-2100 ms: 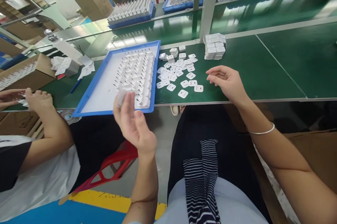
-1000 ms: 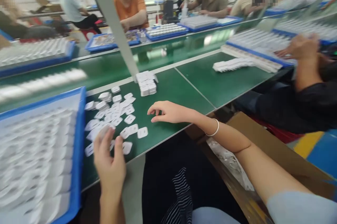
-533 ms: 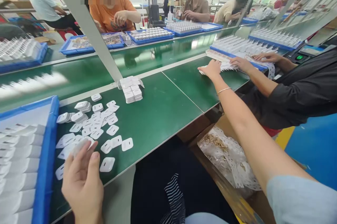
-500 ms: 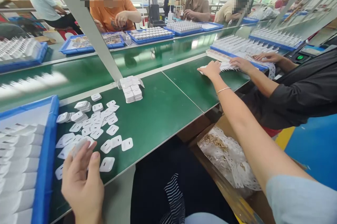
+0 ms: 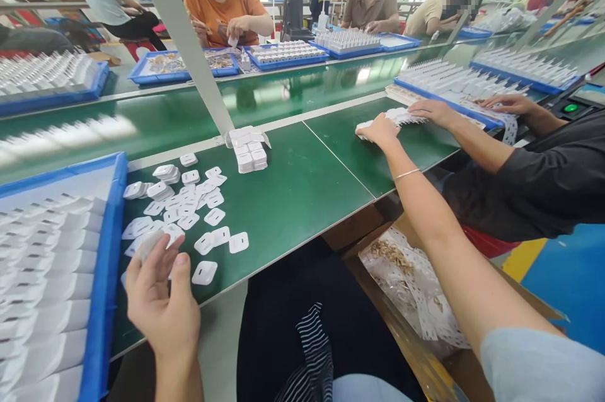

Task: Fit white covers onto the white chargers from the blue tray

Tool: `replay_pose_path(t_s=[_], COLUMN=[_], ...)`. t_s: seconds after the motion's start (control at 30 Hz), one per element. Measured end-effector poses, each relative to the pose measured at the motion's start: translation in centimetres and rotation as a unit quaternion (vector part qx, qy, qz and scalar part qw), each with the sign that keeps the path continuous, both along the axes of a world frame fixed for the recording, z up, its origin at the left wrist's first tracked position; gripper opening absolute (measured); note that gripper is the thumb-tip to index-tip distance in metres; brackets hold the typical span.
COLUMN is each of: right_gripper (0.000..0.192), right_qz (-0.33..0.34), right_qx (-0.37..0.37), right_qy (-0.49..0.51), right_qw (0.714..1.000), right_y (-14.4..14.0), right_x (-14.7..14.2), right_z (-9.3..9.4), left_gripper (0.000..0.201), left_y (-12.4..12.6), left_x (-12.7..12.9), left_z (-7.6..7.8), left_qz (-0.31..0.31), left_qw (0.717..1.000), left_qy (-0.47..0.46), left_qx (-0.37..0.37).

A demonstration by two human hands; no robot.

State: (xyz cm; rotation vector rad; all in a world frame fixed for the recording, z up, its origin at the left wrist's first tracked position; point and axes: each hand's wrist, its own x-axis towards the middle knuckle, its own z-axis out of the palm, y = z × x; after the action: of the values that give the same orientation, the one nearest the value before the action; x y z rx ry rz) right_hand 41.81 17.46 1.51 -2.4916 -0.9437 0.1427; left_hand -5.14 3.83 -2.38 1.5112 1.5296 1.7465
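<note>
pale blue short sleeve (image 5: 529,358), thin silver bangle (image 5: 407,173), dark lap garment (image 5: 326,301) with a striped, perhaps knitted, panel.

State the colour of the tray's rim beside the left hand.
Blue; the tray shows best in the head view.

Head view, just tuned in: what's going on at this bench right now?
A person sits at a green bench. Their left hand holds a small white plastic piece in its fingers, over a scatter of flat white covers beside a blue tray. Their right hand reaches far right onto a row of white parts, next to a co-worker's hand.
</note>
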Motion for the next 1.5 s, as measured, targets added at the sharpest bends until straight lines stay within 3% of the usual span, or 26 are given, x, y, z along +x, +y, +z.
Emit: replay_pose_path(t_s=[0.13, 0.27, 0.33, 0.4, 0.47, 0.53, 0.67, 0.8, 0.93, 1.1, 1.2, 1.33, 1.5], right_gripper=[0.072, 0.062, 0.059, 0.058, 0.062, 0.066, 0.072, 0.084, 0.086, 0.081, 0.08, 0.08, 0.084], right_qz=[0.09, 0.199, 0.272, 0.356, 0.369, 0.37, 0.356, 0.361, 0.402, 0.394, 0.404, 0.467, 0.559], right_qx=[0.039, 0.093, 0.142, 0.27, 0.344, 0.367, 0.377, 0.395, 0.408, 0.393, 0.386, 0.363, 0.317], right_qy=[0.019, 0.09, 0.151, 0.249, 0.278, 0.288, 0.324, 0.346, 0.336, 0.287, 0.263, 0.268, 0.262], right_qw=[0.995, 0.971, 0.94, 0.859, 0.817, 0.803, 0.792, 0.771, 0.747, 0.78, 0.786, 0.761, 0.72], right_y=[-3.4, -7.8, -10.5, -13.6, -16.7, -19.5, -23.2, -24.4, -24.6, -24.7, -24.5, -24.2, -24.0], right_x=[-3.2, -7.9, -11.5, -15.8, -20.2, -24.2, -29.3, -31.0, -31.1, -31.6, -32.2, -32.9, -32.7], right_z=[-0.4, -1.0, -1.5, -2.0, -2.5, -3.1, -4.6, -5.8, -5.7, -5.4, -5.4, -5.2, -4.4], left_gripper=[0.039, 0.042, 0.045, 0.045, 0.048, 0.056, 0.066, 0.052, 0.048, 0.037, 0.042, 0.043, 0.038], left_y=[-0.5, -3.0, -4.8, -6.5, -7.8, -8.7, -9.4, -9.8, -10.2, -10.2, -10.0, -9.5, -8.7], left_x=[0.1, 1.6, 3.1, 4.8, 6.5, 7.7, 8.5, 8.2, 7.9, 7.3, 6.8, 5.9, 4.1], left_z=[0.0, 0.8, 1.2, 1.4, 1.4, 1.4, 1.4, 1.4, 1.1, 1.1, 1.2, 1.1, 1.1], left_qz=[-0.026, -0.071, -0.133, -0.22, -0.278, -0.289, -0.243, -0.193, -0.195, -0.189, -0.178, -0.146, -0.119], left_qw=[0.999, 0.995, 0.983, 0.95, 0.911, 0.894, 0.907, 0.917, 0.911, 0.884, 0.889, 0.905, 0.896], left_qy=[-0.022, -0.071, -0.124, -0.194, -0.254, -0.285, -0.277, -0.271, -0.301, -0.366, -0.356, -0.341, -0.382], left_qx=[0.015, 0.02, -0.031, -0.111, -0.165, -0.189, -0.202, -0.218, -0.205, -0.222, -0.226, -0.21, -0.189])
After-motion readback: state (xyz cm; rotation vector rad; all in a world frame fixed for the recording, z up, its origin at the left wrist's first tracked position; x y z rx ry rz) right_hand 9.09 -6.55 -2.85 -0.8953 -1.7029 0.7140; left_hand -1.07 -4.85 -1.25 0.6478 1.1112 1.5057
